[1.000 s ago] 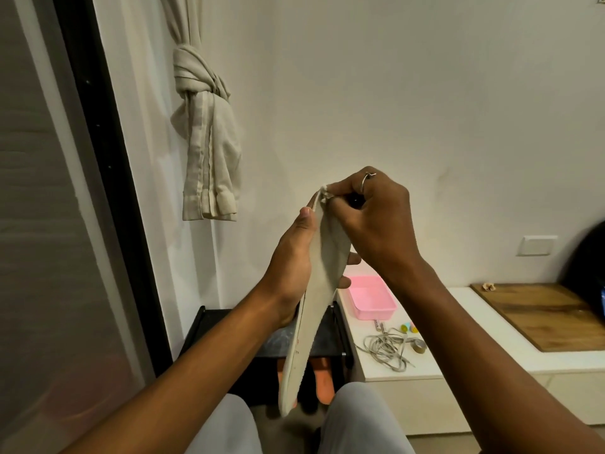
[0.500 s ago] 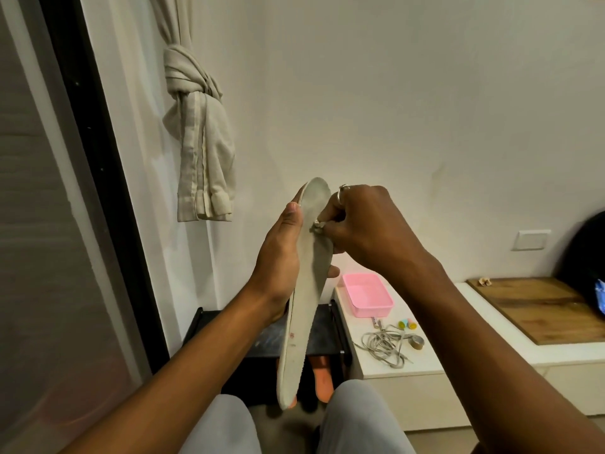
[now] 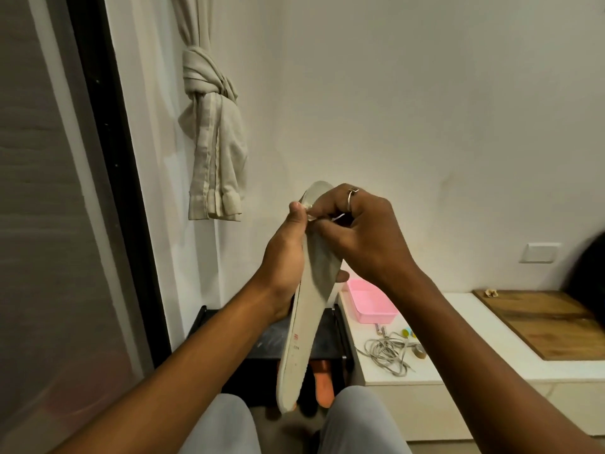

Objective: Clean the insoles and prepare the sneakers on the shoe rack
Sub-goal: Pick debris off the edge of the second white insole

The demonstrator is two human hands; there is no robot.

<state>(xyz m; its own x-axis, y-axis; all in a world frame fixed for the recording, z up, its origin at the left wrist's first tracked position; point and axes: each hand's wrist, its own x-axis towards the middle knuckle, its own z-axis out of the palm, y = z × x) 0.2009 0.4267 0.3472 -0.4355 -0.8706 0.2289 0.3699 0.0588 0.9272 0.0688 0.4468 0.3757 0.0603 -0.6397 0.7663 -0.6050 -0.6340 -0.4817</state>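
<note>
Movement: the right hand [image 3: 366, 237], pinching a small white wad [image 3: 309, 213], has slid back toward the far tip of the insole [image 3: 307, 322], which the left hand [image 3: 284, 257] grips upright above the shoe rack [image 3: 327, 342]; cleaning looks unfinished.

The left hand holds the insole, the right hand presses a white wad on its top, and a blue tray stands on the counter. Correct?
No: the head view shows a pink tray, not blue. The left hand holds the insole, the right hand presses a white wad on its top, and a pink tray stands on the counter.
</note>
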